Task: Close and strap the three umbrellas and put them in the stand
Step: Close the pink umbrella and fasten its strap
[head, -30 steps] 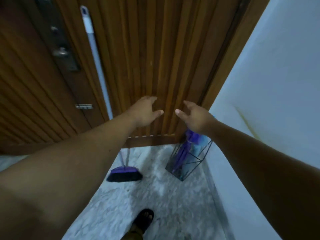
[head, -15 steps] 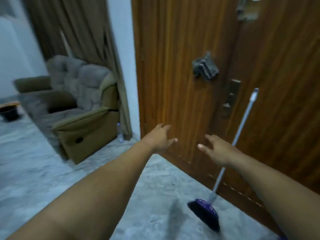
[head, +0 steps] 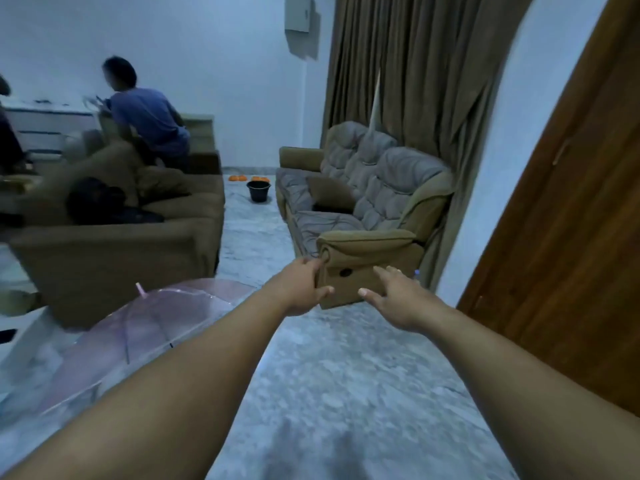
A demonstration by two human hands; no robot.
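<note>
An open see-through pink umbrella (head: 149, 327) lies on the marble floor at the lower left, its pink tip pointing up. My left hand (head: 304, 285) and my right hand (head: 394, 299) are both stretched out in front of me, fingers relaxed, holding nothing. The left hand hovers to the right of the umbrella and does not touch it. The umbrella stand is out of view.
A brown armchair (head: 114, 258) stands at the left behind the umbrella, a grey-cushioned sofa (head: 363, 209) ahead and a wooden door (head: 571, 237) at the right. A black bucket (head: 258, 191) sits on the floor far back. A person in a blue shirt (head: 149, 119) sits at the back left.
My view has swung left, away from the door, broom and the stand with a purple umbrella, into the living room. The open pink umbrella has come into sight. Both hands stay empty.
</note>
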